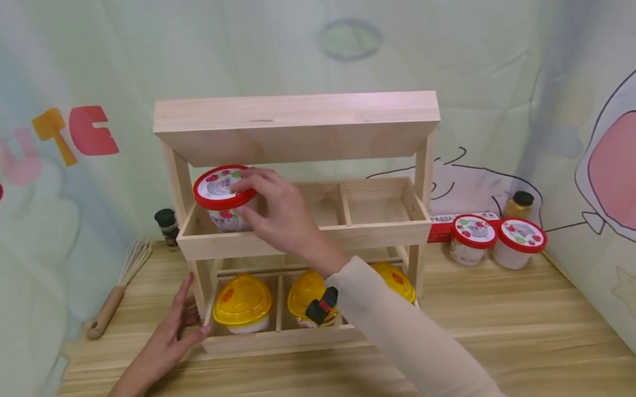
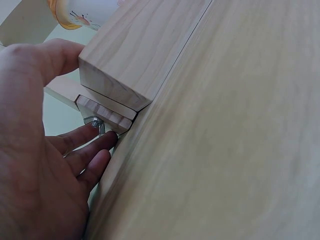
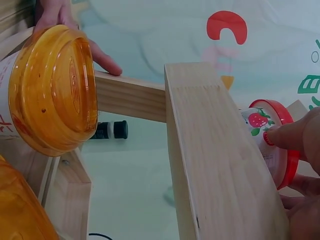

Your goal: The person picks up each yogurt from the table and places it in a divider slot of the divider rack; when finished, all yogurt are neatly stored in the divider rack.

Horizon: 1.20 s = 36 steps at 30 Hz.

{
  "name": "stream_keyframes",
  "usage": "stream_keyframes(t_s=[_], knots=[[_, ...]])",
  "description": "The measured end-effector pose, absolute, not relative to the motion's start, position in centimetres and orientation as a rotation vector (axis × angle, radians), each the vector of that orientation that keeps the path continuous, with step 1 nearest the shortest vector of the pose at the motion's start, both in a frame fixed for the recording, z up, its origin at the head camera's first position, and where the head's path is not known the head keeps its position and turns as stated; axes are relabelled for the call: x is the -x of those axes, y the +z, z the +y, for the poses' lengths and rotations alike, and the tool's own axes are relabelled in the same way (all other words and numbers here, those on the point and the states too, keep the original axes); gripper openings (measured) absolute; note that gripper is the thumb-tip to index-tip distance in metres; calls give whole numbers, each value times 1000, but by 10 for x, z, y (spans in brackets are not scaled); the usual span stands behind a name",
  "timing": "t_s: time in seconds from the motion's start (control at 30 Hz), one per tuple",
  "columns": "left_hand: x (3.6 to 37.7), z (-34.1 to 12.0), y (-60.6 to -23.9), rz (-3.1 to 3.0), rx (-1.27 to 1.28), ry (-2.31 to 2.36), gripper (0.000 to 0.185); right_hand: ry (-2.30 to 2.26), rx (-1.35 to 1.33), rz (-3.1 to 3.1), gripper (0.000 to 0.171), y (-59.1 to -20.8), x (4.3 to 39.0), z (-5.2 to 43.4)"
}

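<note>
My right hand (image 1: 280,210) grips a white tub with a red lid (image 1: 224,187) and strawberry print, thumb on its side and fingers at the lid. The tub is in the left compartment of the upper tray of a two-tier wooden rack (image 1: 305,237). In the right wrist view, the upper tray's front board (image 3: 215,150) hides part of the tub (image 3: 260,122). My left hand (image 1: 165,346) holds the rack's lower left corner, with the thumb at the front and the fingers along the side near a metal wing nut (image 2: 95,121).
Yellow-lidded tubs (image 1: 242,302) sit in the lower tray. Right of the rack are two red-lidded tubs (image 1: 473,238), a red pasta box (image 1: 439,229) and a black-capped jar (image 1: 518,204). On the left are a whisk (image 1: 119,288) and a dark-capped jar (image 1: 167,226). Fabric walls enclose the table.
</note>
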<state>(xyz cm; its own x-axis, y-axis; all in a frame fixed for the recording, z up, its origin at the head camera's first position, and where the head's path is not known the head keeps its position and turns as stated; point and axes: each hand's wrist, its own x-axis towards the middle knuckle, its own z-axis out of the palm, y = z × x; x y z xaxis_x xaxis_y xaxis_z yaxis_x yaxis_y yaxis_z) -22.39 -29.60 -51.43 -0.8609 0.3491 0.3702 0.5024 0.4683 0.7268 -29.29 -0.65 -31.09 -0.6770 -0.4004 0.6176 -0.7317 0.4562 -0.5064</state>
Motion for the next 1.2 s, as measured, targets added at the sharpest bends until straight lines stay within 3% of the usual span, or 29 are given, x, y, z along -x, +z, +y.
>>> stream_keyframes(t_s=[0.8, 1.2], knots=[[227, -294, -518, -2543, 742, -1347, 109, 971, -966, -2478, 41, -305, 291, 4], [226, -296, -517, -2546, 738, -1324, 109, 1017, -921, -2379, 46, -302, 280, 46]])
